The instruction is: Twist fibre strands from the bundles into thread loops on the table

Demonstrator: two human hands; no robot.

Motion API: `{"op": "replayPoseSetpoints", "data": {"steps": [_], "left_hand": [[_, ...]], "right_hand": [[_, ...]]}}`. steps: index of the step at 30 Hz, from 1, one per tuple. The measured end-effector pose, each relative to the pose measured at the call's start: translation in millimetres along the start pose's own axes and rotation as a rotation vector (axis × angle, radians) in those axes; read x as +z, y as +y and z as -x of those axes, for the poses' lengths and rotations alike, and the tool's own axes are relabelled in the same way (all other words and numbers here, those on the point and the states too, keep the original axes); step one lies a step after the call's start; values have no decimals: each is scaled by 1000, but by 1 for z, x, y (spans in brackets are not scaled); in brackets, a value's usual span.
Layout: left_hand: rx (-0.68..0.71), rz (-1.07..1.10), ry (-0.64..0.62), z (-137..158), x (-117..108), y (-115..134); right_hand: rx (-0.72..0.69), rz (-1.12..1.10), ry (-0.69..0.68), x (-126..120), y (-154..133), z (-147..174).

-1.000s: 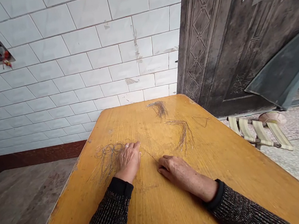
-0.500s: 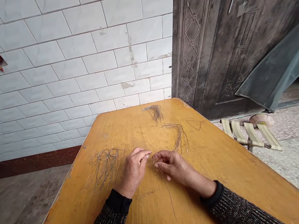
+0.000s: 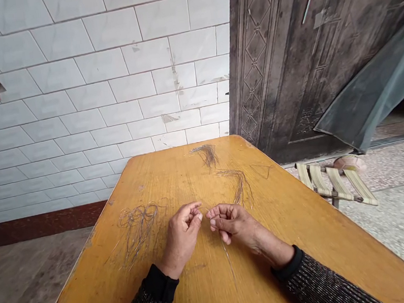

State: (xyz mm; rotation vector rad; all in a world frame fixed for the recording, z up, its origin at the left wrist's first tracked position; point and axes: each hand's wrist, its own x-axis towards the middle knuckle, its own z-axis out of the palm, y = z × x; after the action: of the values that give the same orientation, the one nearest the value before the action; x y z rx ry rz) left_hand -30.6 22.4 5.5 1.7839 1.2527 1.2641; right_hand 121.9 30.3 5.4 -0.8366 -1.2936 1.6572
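Note:
A thin wire [image 3: 228,260] is pinched between the thumb and fingers of my right hand [image 3: 236,224], its long tail slanting down toward me over the table. Between my two hands the wire bends into a small curve. My left hand [image 3: 183,236] has its curled fingers and thumb at the other side of that curve, closed around the wire's end; the exact contact is too fine to see clearly. Left of my left hand lies a bundle of looped wires [image 3: 140,224]. Beyond my right hand rests a bunch of bent wires [image 3: 242,186].
Another bent wire bunch [image 3: 207,155] lies at the far end of the wooden table [image 3: 175,175], with a single bent wire [image 3: 262,169] near the right edge. A tiled wall [image 3: 111,84], a dark door [image 3: 287,61] and a strapped stool [image 3: 335,183] surround the table.
My left hand's fingertips have shifted slightly and its index finger is more bent. The wire's curve between my hands shows more plainly. My right hand keeps its pinch. The view has shifted slightly.

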Motion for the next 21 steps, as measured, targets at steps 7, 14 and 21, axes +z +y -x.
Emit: {"op": "replayPoseSetpoints", "data": {"steps": [7,14,21], "left_hand": [[-469,758,-115,6,10,5],[-340,499,-42,2,1,0],[3,-74,36,2,1,4]], "right_hand": [[-54,-19,48,1,0,-1],[-57,59,45,-3,-4,0],[-87,117,-26,-3,-5,1]]}}
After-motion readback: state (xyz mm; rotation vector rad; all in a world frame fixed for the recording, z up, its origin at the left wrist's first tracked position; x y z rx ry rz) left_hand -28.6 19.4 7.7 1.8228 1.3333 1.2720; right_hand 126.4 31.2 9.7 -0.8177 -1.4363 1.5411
